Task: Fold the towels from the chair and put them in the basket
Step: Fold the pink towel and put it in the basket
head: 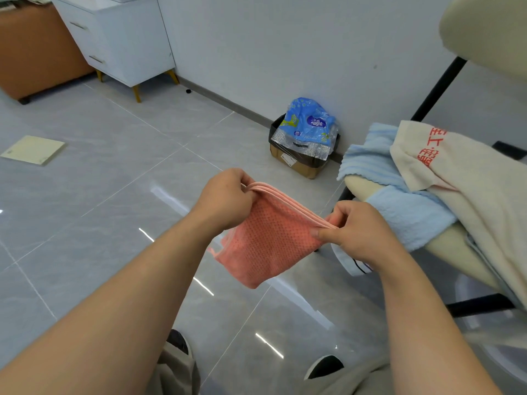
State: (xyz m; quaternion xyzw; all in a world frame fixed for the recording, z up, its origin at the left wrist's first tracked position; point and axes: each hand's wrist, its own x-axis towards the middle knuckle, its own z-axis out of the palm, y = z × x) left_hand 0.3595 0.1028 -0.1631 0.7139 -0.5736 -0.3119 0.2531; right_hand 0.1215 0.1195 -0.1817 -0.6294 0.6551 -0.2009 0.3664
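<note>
A pink waffle-textured towel (263,240), folded into several layers, hangs in the air over the floor between my hands. My left hand (225,199) pinches its upper left corner and my right hand (356,229) pinches its upper right corner. To the right stands a cream chair (362,185) with a black frame. A light blue towel (399,201) lies across its seat, and a cream towel with red lettering (467,189) is draped over it. No basket is in view.
A cardboard box (299,161) with a blue plastic package on top stands by the wall behind the towel. A white drawer cabinet (119,41) stands at the back left, a flat pale board (32,149) lies on the tiled floor. My shoes show at the bottom.
</note>
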